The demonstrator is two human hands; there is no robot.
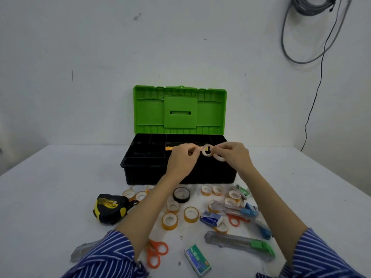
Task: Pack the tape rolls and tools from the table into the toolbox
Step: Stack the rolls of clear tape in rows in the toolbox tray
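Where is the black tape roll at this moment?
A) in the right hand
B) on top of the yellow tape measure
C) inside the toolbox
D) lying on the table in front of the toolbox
D: the black tape roll lies flat on the table, just in front of the open toolbox, with no hand on it.

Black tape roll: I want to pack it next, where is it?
In the head view the black tape roll lies on the table just before the toolbox, between the person's forearms.
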